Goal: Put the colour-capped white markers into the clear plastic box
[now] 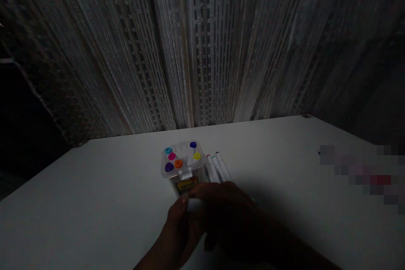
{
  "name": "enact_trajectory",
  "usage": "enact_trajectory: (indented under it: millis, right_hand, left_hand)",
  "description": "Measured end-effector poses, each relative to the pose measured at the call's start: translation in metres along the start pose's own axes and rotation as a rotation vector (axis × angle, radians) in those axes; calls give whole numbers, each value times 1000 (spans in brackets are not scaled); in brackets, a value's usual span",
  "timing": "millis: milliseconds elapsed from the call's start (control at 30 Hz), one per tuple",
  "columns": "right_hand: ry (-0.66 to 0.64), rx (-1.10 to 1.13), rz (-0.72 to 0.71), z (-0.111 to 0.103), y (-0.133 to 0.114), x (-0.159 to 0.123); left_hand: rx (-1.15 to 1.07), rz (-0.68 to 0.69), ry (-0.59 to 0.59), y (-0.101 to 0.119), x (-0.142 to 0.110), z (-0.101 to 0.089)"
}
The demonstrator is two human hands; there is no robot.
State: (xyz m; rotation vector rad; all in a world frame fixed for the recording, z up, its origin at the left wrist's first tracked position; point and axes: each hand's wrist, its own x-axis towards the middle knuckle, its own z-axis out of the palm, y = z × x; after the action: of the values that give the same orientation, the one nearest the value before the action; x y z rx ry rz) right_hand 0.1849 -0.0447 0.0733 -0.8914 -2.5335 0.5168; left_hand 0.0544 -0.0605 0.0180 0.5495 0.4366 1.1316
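Observation:
My left hand (180, 230) and my right hand (226, 209) meet low in the middle, in deep shadow, their fingers curled and close together. Both look closed; whatever they hold is too dark and too covered to make out. A small dark tip shows under my right hand. Just beyond my fingers stands a clear plastic box (183, 158) with a shut lid, a front latch and a yellow label. Coloured round-cornered ends show through its lid: blue, pink, purple, orange and yellow. Right of the box lie white markers (218, 166), partly hidden by my right hand.
The white table (110, 194) runs back to a grey patterned curtain (196, 50). On the right, a pixelated patch (363, 173) covers something with a little red in it. A small dark tip pokes out at its left.

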Motion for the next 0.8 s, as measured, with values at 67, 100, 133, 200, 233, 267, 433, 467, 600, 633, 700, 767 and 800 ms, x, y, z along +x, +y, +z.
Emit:
enact_trajectory:
  millis: [67,100,133,200,233,267,433,467,600,633,700,767,800]
  right_hand:
    - [-3,3,-13,0,1,0]
    - [-2,7,-19,1,2,0]
    - [1,11,-24,1,2,1]
    - [2,23,-35,2,4,2]
    - [3,26,-39,2,5,3]
    - [5,28,-34,2,7,5]
    - [-4,27,28,2,16,10]
    - [-4,24,34,2,18,11]
    - [3,4,35,1,22,11]
    - [-5,-11,27,1,23,10]
    - [-30,-50,1,1,24,9]
    - [-49,-86,-7,1,24,8]
    - [-56,-99,-11,2,25,8]
  left_hand:
    - [-26,34,-9,-1,1,-1]
    - [-38,50,-16,-1,1,-1]
    - [-37,57,-26,0,2,-1]
    - [-27,70,-31,1,4,0]
    - [-18,83,-16,3,5,1]
    - [1,103,11,4,6,2]
    - [346,223,134,7,11,-7]
    - [450,228,146,7,12,-11]
    - [885,263,273,9,9,-21]
    - [954,290,317,9,7,-22]
    - [1044,321,348,11,5,-24]
    - [1103,323,383,13,3,-24]
    - [1127,322,413,14,3,-24]
